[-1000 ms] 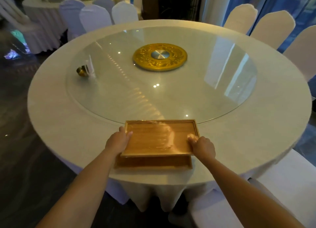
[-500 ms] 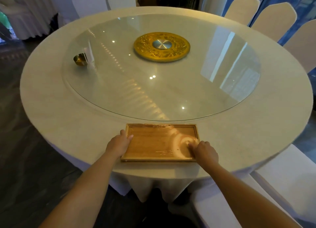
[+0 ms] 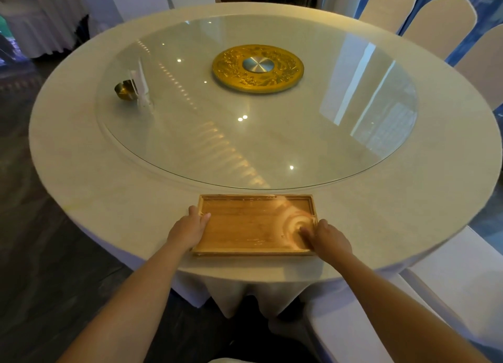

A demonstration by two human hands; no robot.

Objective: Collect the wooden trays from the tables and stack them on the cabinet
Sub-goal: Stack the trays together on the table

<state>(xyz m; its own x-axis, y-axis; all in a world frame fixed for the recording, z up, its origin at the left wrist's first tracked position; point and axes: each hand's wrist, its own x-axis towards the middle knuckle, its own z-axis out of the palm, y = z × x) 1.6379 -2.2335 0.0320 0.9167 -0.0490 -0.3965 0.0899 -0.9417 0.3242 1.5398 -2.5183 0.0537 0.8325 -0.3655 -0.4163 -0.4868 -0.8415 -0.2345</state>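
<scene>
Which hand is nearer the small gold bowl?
Left. The left hand grips the wooden tray's left edge, below the small gold bowl; the right hand is across the tray.

A round worktop (image 3: 81,155) in a pale cloth is carrying a glass turntable (image 3: 272,144). Just beside the turntable's near rim, a wooden tray (image 3: 253,223) is lying flat on the cloth, close to the worktop's near edge.
</scene>
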